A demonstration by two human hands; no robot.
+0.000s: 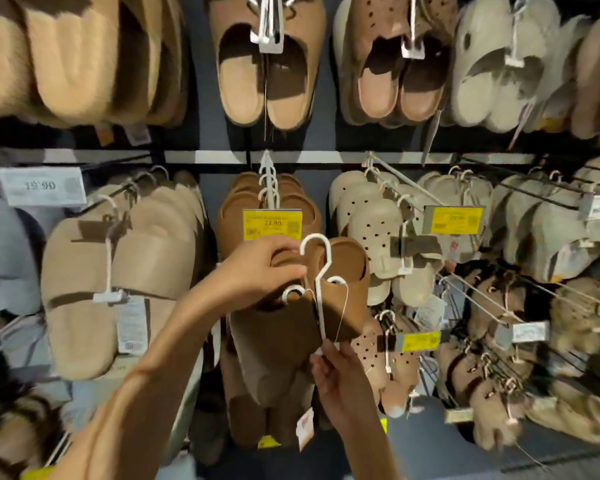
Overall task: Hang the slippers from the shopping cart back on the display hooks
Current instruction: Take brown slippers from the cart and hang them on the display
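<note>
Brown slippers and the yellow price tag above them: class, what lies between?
In the head view, the white hanger hook and the left hand lie between the brown slippers and the tag.

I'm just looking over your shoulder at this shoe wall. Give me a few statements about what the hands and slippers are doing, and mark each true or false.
1. The left hand grips the brown slippers near their top. True.
2. The right hand hangs idle, touching nothing. False: its fingers pinch the lower end of the white hanger.
3. The hanger's hook is already over the display hook. False: it is below the yellow price tag, not yet on the hook.
4. That yellow tag reads 23.90. True.
5. The slippers held are grey and perforated. False: plain brown.
</note>
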